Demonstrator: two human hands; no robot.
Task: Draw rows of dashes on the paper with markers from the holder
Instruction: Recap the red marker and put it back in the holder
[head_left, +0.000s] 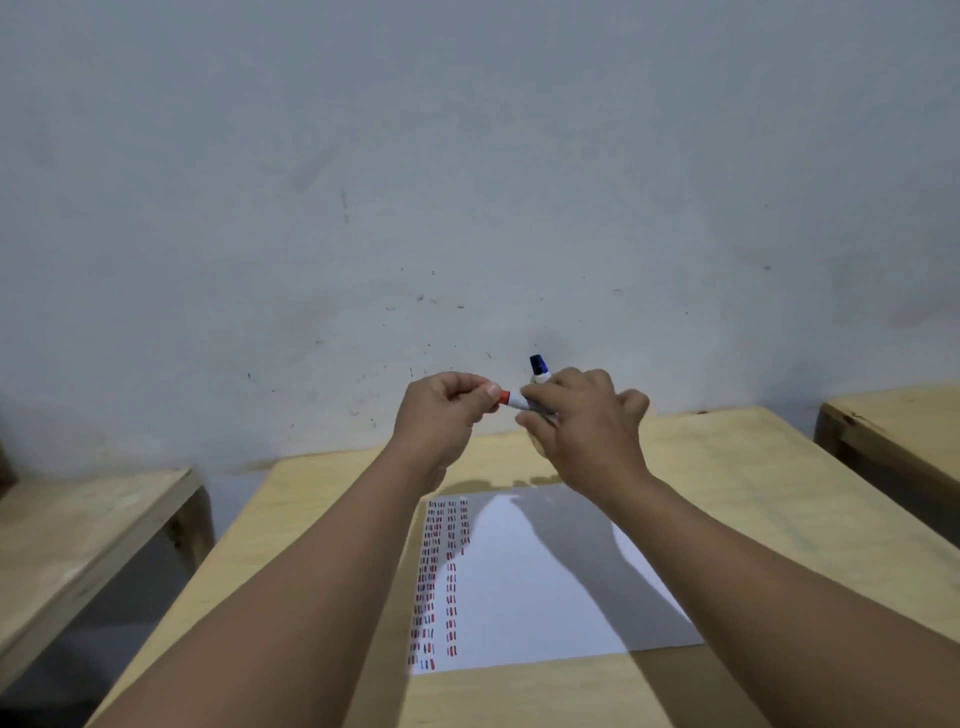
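Both hands are raised above the far end of the wooden table. A red marker lies level between them: my left hand pinches its red cap end, my right hand grips its white barrel. Behind my right hand a blue-capped marker stands upright; the holder is hidden by that hand. The white paper lies below my arms, with columns of red and blue dashes along its left side. Whether the cap is on or partly off the red marker is unclear.
A second wooden table stands to the left across a gap, and the corner of a third is at the right. A grey scuffed wall rises right behind the tables.
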